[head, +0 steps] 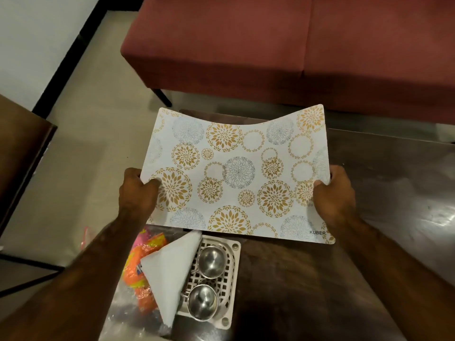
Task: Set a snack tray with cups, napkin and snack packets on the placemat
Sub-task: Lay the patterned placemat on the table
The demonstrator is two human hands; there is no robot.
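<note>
I hold a white placemat (236,173) with gold and grey flower circles above the dark table, sagging in the middle. My left hand (138,190) grips its left edge and my right hand (337,190) grips its right edge. Below the mat, near me, a white perforated tray (234,244) carries two steel cups (211,260) (202,301). A folded white napkin (167,271) leans over the tray's left side. Orange and pink snack packets (138,262) lie left of the napkin, partly hidden by it and by my left forearm.
The dark glossy table (369,205) stretches to the right. A maroon sofa (270,45) stands beyond its far edge. A dark wooden chair (22,148) is at the left, with beige floor (93,143) between.
</note>
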